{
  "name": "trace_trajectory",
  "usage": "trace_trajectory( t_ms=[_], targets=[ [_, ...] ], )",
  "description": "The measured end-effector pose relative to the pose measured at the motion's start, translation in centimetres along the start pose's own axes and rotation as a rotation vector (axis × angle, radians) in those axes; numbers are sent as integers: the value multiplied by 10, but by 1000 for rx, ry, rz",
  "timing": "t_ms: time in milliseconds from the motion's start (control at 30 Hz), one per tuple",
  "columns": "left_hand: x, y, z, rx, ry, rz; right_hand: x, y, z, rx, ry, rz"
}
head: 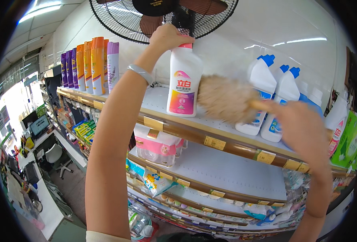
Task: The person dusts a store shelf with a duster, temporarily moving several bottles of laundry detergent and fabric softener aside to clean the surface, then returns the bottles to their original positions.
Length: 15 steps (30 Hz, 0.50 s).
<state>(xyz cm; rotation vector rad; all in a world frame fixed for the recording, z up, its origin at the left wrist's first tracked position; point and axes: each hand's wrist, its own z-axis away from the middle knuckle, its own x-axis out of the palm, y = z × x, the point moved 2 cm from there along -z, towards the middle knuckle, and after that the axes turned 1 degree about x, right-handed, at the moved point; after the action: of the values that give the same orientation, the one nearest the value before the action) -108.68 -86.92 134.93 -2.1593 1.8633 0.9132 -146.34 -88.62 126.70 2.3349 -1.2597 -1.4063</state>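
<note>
My left hand (168, 37) grips the pink cap of a white detergent bottle (183, 81), upright near the front edge of the top shelf (157, 98). In my right hand (299, 127) is the wooden handle of a fluffy tan duster (227, 98), blurred, its head over the shelf just right of that bottle. White bottles with blue caps (261, 78) stand close beyond the duster, partly hidden by it and my right hand. A bangle circles my left wrist.
Orange spray cans (97, 66), purple cans (74, 68) and a lavender can (113, 66) stand left on the top shelf. A black fan (163, 18) hangs above. Pink-banded tissue packs (155, 145) sit one shelf below. Green packs (348, 142) are far right; a desk and chair (54, 154) are lower left.
</note>
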Motion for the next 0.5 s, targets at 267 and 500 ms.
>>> trace_trajectory(
  t_ms=[267, 500],
  targets=[
    [4, -13, -16, 38, 20, -66, -65, 43, 26, 282, 178, -366],
    [-1, -27, -4, 56, -110, 265, 12, 26, 0, -89, 148, -279]
  ],
)
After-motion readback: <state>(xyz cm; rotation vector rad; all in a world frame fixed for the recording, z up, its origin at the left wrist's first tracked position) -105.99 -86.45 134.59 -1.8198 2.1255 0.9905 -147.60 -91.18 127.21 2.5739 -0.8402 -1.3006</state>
